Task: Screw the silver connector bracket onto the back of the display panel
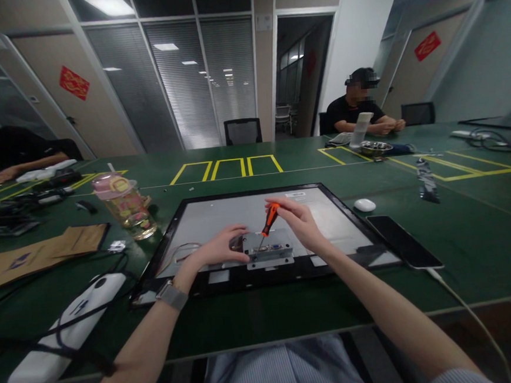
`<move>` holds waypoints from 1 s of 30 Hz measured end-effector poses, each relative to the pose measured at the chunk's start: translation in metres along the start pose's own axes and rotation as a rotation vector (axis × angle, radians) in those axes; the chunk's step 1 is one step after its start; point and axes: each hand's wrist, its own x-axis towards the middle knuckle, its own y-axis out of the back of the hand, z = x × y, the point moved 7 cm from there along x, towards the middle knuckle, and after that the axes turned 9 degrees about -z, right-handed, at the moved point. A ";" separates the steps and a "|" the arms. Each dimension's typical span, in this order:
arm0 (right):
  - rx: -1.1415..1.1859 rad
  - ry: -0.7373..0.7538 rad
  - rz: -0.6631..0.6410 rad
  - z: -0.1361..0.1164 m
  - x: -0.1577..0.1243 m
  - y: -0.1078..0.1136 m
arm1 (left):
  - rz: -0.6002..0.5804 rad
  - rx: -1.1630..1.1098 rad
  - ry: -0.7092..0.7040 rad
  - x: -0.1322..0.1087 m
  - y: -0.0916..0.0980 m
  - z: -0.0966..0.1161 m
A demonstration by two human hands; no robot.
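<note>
An orange and black screwdriver (270, 220) is in my right hand (301, 218), gripped near the top of its handle. Its shaft slants down to the connector side of a metal housing (269, 253), where a blue port shows. My left hand (222, 246) curves round the left end of this housing, thumb at the near edge and fingers behind. The housing sits at the near edge of a flat display panel (239, 212) with a black frame, lying back side up on the table. Thin wires (183, 250) run across the panel's left part.
On the green table (247, 316), a drink bottle (126, 207), brown paper bag (43, 255) and white power strip (72, 330) with black cables stand left. A phone (403, 242) on a cable and white earbud case (365, 205) lie right. Two people (355, 104) sit across.
</note>
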 end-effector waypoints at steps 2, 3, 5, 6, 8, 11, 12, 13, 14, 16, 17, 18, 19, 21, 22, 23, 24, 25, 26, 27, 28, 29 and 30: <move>0.036 -0.016 -0.018 0.001 0.000 -0.001 | 0.000 -0.005 -0.004 0.000 0.000 0.000; 0.043 -0.022 -0.015 0.001 0.000 -0.002 | 0.001 -0.009 -0.008 0.000 0.000 0.000; 0.038 -0.029 0.006 0.002 0.000 -0.001 | 0.002 -0.013 -0.011 -0.001 0.000 0.001; 0.036 -0.031 0.018 0.002 0.000 0.000 | 0.003 -0.014 -0.009 -0.001 0.000 0.001; 0.039 -0.034 0.035 0.003 0.000 0.000 | 0.000 -0.013 0.003 -0.002 0.001 0.003; 0.041 -0.040 0.048 0.004 0.000 0.001 | -0.007 -0.007 0.022 -0.002 0.001 0.004; 0.037 -0.040 0.052 0.004 0.000 0.001 | -0.006 -0.003 0.025 -0.002 0.001 0.004; 0.029 -0.040 0.053 0.003 0.000 0.002 | -0.003 0.000 0.025 -0.002 0.001 0.004; 0.022 -0.039 0.052 0.003 0.000 0.002 | 0.000 0.002 0.023 -0.002 0.001 0.004; 0.012 -0.038 0.036 0.002 0.000 0.001 | 0.006 0.007 0.014 -0.002 0.001 0.003; 0.012 -0.039 0.024 0.001 0.000 0.000 | 0.007 0.010 0.007 -0.001 0.001 0.003; 0.019 -0.041 0.009 0.001 0.000 -0.001 | 0.007 0.011 0.002 -0.001 0.000 0.002; 0.030 -0.043 -0.003 0.001 0.000 -0.001 | 0.005 0.012 0.000 -0.001 0.000 0.002; 0.053 -0.049 -0.020 0.001 0.000 -0.003 | 0.004 0.006 0.004 0.000 0.000 0.000; 0.060 -0.050 -0.021 0.001 0.000 -0.003 | 0.002 0.001 0.007 0.000 0.000 0.000; 0.062 -0.051 -0.018 0.000 0.000 -0.003 | -0.001 -0.005 0.010 0.000 0.000 -0.001; 0.059 -0.050 -0.011 0.000 0.000 -0.003 | -0.004 -0.010 0.011 0.000 -0.001 -0.001; 0.052 -0.049 -0.004 0.000 0.000 -0.003 | -0.005 -0.015 0.011 -0.001 -0.001 -0.001; 0.045 -0.047 0.001 -0.001 0.000 -0.002 | -0.004 -0.017 0.008 -0.001 -0.001 -0.001; 0.040 -0.043 0.003 -0.001 0.001 -0.002 | -0.003 -0.015 0.006 -0.001 -0.001 -0.001; 0.036 -0.041 0.002 -0.001 0.001 -0.002 | 0.000 -0.012 0.005 -0.001 -0.001 0.000; 0.033 -0.039 -0.001 -0.001 0.001 -0.002 | 0.003 -0.008 0.006 -0.001 0.000 0.000; 0.032 -0.040 -0.003 0.000 0.000 -0.002 | 0.002 -0.005 0.007 -0.001 0.000 0.000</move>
